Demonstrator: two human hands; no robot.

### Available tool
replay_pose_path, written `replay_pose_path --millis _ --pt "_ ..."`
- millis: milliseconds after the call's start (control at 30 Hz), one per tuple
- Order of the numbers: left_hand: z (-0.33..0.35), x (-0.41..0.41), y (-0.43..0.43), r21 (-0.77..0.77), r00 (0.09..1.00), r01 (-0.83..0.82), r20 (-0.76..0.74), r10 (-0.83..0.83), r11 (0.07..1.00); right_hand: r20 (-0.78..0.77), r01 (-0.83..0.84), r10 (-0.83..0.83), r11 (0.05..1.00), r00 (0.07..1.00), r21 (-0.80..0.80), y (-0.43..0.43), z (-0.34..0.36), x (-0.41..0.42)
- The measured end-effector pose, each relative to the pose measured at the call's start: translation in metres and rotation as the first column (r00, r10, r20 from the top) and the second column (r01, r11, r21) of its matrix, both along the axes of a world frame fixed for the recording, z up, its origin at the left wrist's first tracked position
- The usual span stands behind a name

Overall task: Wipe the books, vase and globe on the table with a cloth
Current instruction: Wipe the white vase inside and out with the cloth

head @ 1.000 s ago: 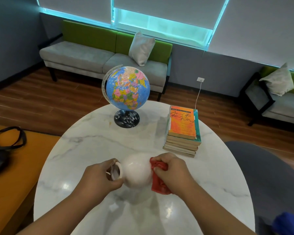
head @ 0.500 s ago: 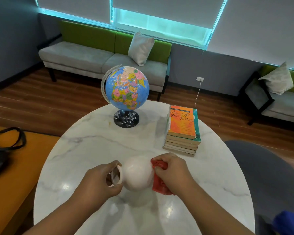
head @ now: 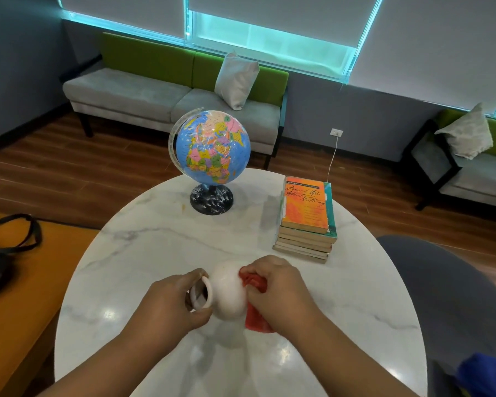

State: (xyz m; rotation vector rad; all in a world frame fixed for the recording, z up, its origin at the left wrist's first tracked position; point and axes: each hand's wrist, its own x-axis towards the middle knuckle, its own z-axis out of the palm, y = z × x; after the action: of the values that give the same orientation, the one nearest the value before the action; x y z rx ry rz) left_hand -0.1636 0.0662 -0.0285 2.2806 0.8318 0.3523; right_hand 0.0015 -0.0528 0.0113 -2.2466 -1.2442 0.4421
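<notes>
A round white vase is held tipped on its side above the near middle of the marble table, mouth pointing left. My left hand grips it at the neck and rim. My right hand holds a bunched red cloth pressed against the vase's right side. A blue globe on a black base stands at the far middle of the table. A stack of books with an orange cover on top lies at the far right.
A grey and green sofa with a cushion runs along the far wall. An orange bench with a black bag sits left of the table. A grey seat is at the right, another sofa behind it.
The vase has turned a little in my left hand and the cloth hand has shifted slightly over its right side. Globe and books have not moved.
</notes>
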Motion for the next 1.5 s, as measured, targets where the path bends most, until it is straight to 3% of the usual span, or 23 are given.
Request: replay_pose_path --millis 133,333,500,667,833,933,1067,1133,1233,1400,1500 --pt "0.002 0.004 -0.003 0.012 1.000 0.007 0.026 -0.007 1.000 0.038 -0.267 0.268 0.963 0.963 -0.034 0.004 0.007 -0.026" --pt "0.002 0.006 -0.001 -0.021 0.998 -0.058 -0.006 0.058 0.998 0.071 0.018 -0.018 1.000 0.997 -0.004 0.003 0.009 -0.008" --pt "0.006 0.013 -0.005 -0.010 1.000 -0.023 -0.006 0.023 1.000 -0.066 -0.157 0.156 0.988 0.986 -0.010 0.005 0.016 -0.032" --pt "0.009 0.015 -0.008 0.037 0.999 -0.029 -0.024 0.030 0.999 -0.030 0.044 -0.044 0.999 0.999 0.005 0.007 0.014 -0.012" --pt "0.010 0.017 -0.009 -0.019 0.999 -0.029 -0.038 0.029 0.999 -0.051 -0.110 0.109 0.994 0.993 -0.022 0.001 0.013 -0.027" --pt "0.009 0.012 -0.008 -0.071 0.995 -0.089 -0.041 0.086 0.993 -0.069 -0.008 0.010 1.000 0.998 0.029 0.000 0.007 -0.008" --pt "0.010 0.005 -0.002 -0.171 0.987 -0.161 -0.029 0.158 0.972 -0.281 0.246 -0.237 0.969 0.930 -0.006 -0.014 -0.019 0.029" --pt "0.010 0.001 0.000 -0.188 0.985 -0.174 -0.036 0.170 0.967 -0.327 0.284 -0.284 0.958 0.901 -0.050 -0.021 -0.027 0.035" --pt "0.010 0.001 0.002 -0.200 0.982 -0.191 -0.045 0.186 0.961 -0.319 0.256 -0.237 0.967 0.918 0.019 -0.018 -0.030 0.021" --pt "0.002 -0.003 0.008 -0.241 0.976 -0.219 -0.066 0.209 0.945 -0.192 -0.018 0.036 0.995 0.981 0.095 -0.010 -0.027 -0.011" --pt "0.000 -0.007 0.007 -0.275 0.974 -0.226 -0.071 0.214 0.935 -0.307 0.124 -0.090 0.988 0.947 0.091 -0.013 -0.024 0.003"
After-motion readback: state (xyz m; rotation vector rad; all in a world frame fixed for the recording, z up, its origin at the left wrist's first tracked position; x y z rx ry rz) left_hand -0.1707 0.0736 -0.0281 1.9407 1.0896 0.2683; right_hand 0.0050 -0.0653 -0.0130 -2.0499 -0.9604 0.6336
